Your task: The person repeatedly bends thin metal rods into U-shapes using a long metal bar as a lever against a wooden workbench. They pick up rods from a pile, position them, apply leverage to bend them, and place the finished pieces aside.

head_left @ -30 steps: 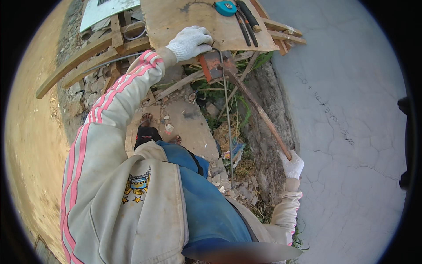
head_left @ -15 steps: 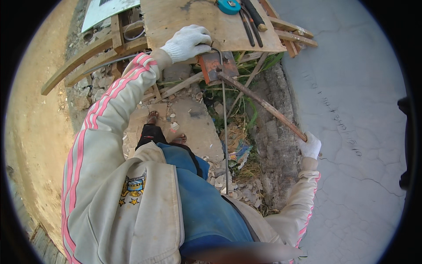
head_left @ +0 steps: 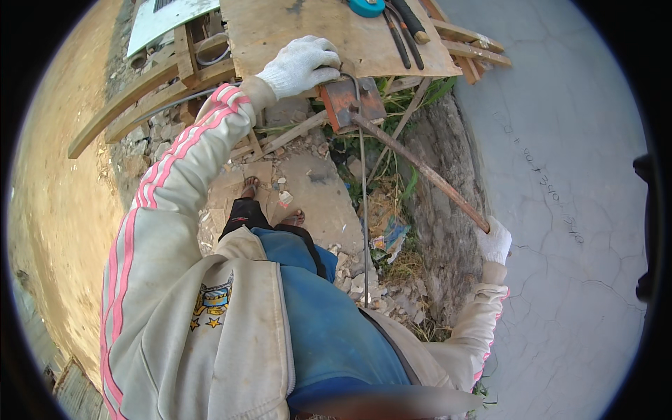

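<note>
My left hand point(head_left: 301, 66), in a white knitted glove, is closed with its fingertips on the short bent end of a thin metal rod point(head_left: 365, 210). From that bend, the rod runs down across a rust-orange metal plate point(head_left: 341, 105) at the board's near edge and on toward my body. In my right hand point(head_left: 495, 241), also gloved, is the lower end of a rusty bar point(head_left: 428, 172). This bar slants up and left, and its far end meets the rod on the plate.
A wooden board point(head_left: 294, 31) carries a teal tape measure point(head_left: 367, 7), pliers point(head_left: 402, 38) and a dark-handled tool point(head_left: 409, 21). Timber pieces point(head_left: 133, 94) lie left. A grey cracked wall point(head_left: 560, 175) stands close on the right. Rubble and weeds cover the ground around my feet.
My right hand has drawn the rusty bar's lower end slightly toward me. My left hand stays at the rod's bent end, and the view has shifted a little.
</note>
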The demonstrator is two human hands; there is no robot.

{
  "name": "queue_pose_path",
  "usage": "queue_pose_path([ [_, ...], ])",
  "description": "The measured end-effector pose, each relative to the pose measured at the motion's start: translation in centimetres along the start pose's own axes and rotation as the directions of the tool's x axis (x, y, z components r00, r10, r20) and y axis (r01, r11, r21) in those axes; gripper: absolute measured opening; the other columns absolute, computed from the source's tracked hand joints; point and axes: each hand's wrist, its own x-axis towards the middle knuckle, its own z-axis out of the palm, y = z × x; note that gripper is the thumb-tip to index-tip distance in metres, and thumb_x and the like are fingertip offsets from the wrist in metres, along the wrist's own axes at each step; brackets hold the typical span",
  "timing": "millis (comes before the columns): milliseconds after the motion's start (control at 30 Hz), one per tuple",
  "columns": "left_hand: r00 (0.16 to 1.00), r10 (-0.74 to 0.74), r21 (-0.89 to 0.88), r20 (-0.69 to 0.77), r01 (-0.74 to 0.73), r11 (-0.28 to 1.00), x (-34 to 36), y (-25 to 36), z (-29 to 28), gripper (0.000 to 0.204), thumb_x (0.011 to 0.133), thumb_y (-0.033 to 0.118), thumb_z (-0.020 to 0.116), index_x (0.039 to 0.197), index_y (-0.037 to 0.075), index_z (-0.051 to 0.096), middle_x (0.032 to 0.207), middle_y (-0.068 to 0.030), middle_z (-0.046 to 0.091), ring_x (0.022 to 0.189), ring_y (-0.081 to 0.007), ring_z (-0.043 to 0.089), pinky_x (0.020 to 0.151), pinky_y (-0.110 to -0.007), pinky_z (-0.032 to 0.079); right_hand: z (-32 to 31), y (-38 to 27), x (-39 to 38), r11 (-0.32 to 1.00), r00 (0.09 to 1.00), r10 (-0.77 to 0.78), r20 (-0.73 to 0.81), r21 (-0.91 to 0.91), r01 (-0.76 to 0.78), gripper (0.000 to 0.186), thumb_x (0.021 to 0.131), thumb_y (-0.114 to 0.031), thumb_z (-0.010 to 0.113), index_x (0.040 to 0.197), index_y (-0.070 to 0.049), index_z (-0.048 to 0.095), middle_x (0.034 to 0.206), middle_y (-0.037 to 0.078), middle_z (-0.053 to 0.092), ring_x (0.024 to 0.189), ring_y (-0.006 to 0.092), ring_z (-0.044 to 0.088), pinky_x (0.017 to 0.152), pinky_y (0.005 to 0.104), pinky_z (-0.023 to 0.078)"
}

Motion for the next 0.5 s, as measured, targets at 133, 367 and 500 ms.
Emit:
queue_pose_path([
  [133,1.000,-0.013,-0.010,0.015,0.013,1.000,0.1,0.1,0.1,0.023,0.098,0.029,0.072,0.106,0.008,0.076,0.120,-0.0098,0.069,0.120,-0.0356,0.062,0.105,-0.047,0.050,-1.0,-0.8,-0.5,0.995,0.992,0.102,0.080,-0.030,-0.100,0.031,0.088,-0.039,0.079,0.093,-0.011,0.069,0.089,0.017,0.070,0.089,0.0430,0.068,0.075,0.0501,0.055],
  [367,1.000,0.014,0.007,-0.022,-0.014,1.000,0.0,-0.4,0.4,0.025,0.098,0.033,0.071,0.109,0.011,0.076,0.119,-0.0093,0.069,0.121,-0.0356,0.062,0.105,-0.047,0.050,1.9,-2.5,-1.8,0.963,0.948,0.182,-0.262,-0.147,-0.225,0.033,0.094,-0.045,0.074,0.085,-0.014,0.069,0.084,0.014,0.071,0.085,0.0407,0.071,0.072,0.0519,0.054],
  [500,0.997,0.065,0.052,-0.042,-0.062,0.997,0.1,-0.9,1.0,0.025,0.099,0.035,0.071,0.109,0.013,0.076,0.117,-0.0090,0.069,0.121,-0.0353,0.062,0.105,-0.048,0.050,2.9,-2.5,-2.1,0.945,0.949,0.242,-0.201,-0.175,-0.278,0.039,0.098,-0.051,0.068,0.086,-0.013,0.069,0.084,0.015,0.072,0.086,0.0421,0.071,0.072,0.0533,0.053],
])
